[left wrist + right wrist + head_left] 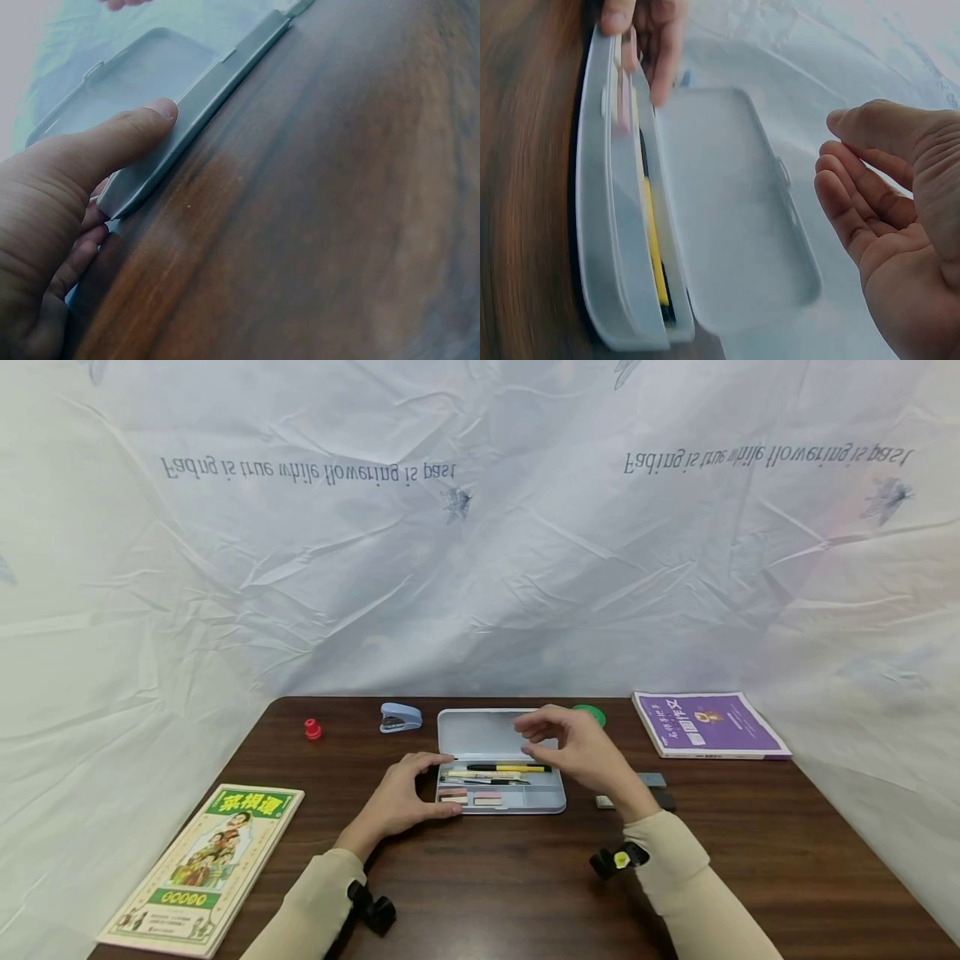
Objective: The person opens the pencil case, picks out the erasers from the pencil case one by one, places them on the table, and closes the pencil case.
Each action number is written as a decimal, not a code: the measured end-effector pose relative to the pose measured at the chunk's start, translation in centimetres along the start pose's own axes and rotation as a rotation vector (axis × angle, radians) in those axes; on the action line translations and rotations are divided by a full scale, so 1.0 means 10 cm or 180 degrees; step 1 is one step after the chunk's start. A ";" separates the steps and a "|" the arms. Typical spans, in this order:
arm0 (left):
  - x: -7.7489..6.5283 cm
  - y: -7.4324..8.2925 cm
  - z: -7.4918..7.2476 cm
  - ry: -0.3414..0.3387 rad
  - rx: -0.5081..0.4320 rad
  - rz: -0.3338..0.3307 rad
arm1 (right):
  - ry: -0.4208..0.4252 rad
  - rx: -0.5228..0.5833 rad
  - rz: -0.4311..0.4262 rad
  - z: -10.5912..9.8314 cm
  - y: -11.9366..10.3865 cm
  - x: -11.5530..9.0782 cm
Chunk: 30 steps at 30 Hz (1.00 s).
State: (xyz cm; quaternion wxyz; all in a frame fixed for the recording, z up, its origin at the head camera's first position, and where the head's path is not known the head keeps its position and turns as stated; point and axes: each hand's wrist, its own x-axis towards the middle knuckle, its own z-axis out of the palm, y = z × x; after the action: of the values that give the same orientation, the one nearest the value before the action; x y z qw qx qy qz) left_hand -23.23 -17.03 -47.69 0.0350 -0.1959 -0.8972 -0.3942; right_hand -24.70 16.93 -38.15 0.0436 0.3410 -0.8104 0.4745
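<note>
A light grey pencil case (pixel 546 799) lies on the table with its lid (pixel 727 202) raised at the back. Inside it are a yellow and black pen (pixel 531 768), other slim pens and two pink-and-white erasers (pixel 487 797). My left hand (pixel 397 797) holds the case's left end, its thumb (pixel 139 131) on the front wall and its fingers round the far side. Near the raised lid my right hand (pixel 573 747) hovers, fingers gently bent, with nothing in its grasp. In the right wrist view this hand (pixel 900 195) is apart from the lid.
A blue stapler (pixel 401 717) and a red stamp-like piece (pixel 312 729) are at the back left. The green-covered book (pixel 206 868) lies front left, the purple book (pixel 708 725) back right. Grey blocks (pixel 651 779) and a green round thing (pixel 592 713) are partly behind my right arm.
</note>
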 end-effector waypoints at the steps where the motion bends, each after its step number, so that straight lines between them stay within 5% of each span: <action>1: 0.00 0.00 0.00 0.0006 -0.0006 0.0002 | -0.0019 0.0018 -0.0001 0.04 -0.01 0.02; 16: 0.01 -0.01 0.00 0.0015 0.0004 0.0049 | -0.0650 -0.0192 0.0004 0.61 0.12 0.13; 30: 0.02 0.00 0.01 0.0052 0.0045 0.0070 | -0.0984 -0.0947 -0.0253 0.73 0.13 0.11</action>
State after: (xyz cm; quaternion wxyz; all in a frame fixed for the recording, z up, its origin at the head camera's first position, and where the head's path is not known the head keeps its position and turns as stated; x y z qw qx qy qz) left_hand -23.42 -16.91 -47.69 0.0480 -0.2023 -0.8975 -0.3890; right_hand -24.42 10.94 -42.68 -0.0126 0.4312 -0.8544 0.2897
